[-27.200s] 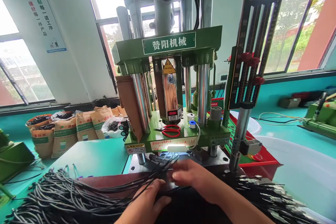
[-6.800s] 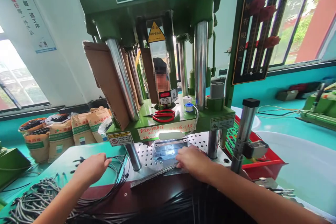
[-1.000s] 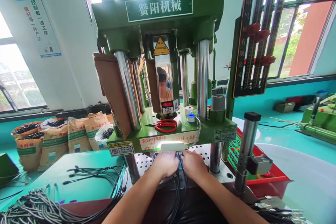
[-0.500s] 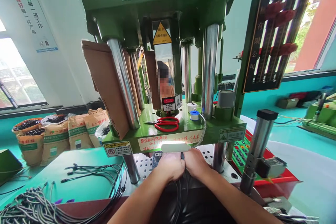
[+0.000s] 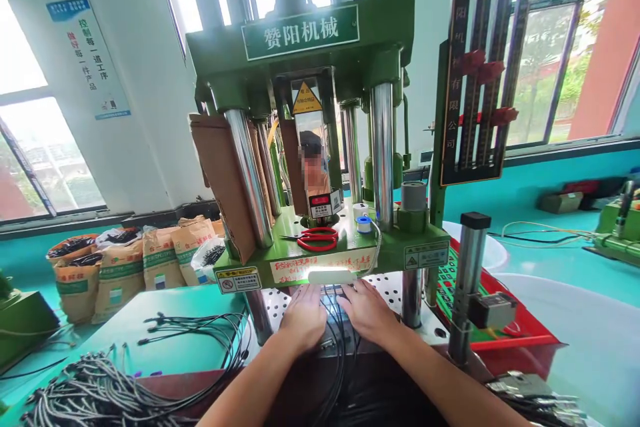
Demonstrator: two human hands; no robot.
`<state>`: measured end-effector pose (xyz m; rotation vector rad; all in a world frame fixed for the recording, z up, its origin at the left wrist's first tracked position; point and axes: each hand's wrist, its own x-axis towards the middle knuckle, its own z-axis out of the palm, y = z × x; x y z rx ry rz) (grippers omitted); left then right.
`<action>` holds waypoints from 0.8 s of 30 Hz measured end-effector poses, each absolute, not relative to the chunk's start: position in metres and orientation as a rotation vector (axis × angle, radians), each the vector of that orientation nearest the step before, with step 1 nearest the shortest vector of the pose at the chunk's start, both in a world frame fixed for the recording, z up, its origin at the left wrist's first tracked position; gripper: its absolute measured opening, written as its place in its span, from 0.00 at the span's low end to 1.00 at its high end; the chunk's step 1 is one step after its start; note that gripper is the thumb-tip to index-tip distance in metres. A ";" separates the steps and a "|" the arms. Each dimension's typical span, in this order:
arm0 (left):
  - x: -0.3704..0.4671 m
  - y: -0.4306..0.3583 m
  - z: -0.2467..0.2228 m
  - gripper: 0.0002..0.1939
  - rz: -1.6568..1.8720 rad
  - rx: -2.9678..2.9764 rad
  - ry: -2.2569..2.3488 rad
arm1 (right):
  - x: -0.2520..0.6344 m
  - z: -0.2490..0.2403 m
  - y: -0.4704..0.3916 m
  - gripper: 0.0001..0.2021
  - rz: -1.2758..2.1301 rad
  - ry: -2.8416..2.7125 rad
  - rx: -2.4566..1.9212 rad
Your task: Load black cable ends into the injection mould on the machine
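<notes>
the left hand [image 5: 304, 321] and right hand [image 5: 369, 313] have parted, baring black cables [image 5: 341, 359] between them, below the white lamp [image 5: 331, 276]; each grip looks loosely curled, but any hold cannot be told.

The column [image 5: 383, 153] is glossy metal; cables [image 5: 341, 350] seem rubbery.

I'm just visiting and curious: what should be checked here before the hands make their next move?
1. Left hand and right hand beside the thin black cables: ok.
2. Far cable ends seated: cannot tell, hidden.
3. Hands away from the green metal press: not ok, they're at its opening.
4. Long white lamp lit: ok.
5. Red-handled scissors out of the hands: ok, lying on the press.
</notes>
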<state>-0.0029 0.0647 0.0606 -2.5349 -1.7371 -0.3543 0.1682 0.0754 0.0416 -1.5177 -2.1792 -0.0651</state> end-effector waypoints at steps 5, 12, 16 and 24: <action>-0.008 0.064 0.050 0.27 -0.324 -2.513 -1.754 | 0.162 0.032 0.073 0.20 -0.074 -2.210 -1.445; 0.001 0.067 0.054 0.24 -0.385 -2.482 -1.734 | 0.159 0.035 0.076 0.18 -0.091 -2.218 -1.404; 0.004 0.070 0.055 0.20 -0.393 -2.478 -1.737 | 0.155 0.034 0.079 0.19 -0.080 -2.219 -1.419; 0.007 0.069 0.053 0.24 -0.397 -2.462 -1.742 | 0.152 0.040 0.083 0.18 -0.114 -2.214 -1.429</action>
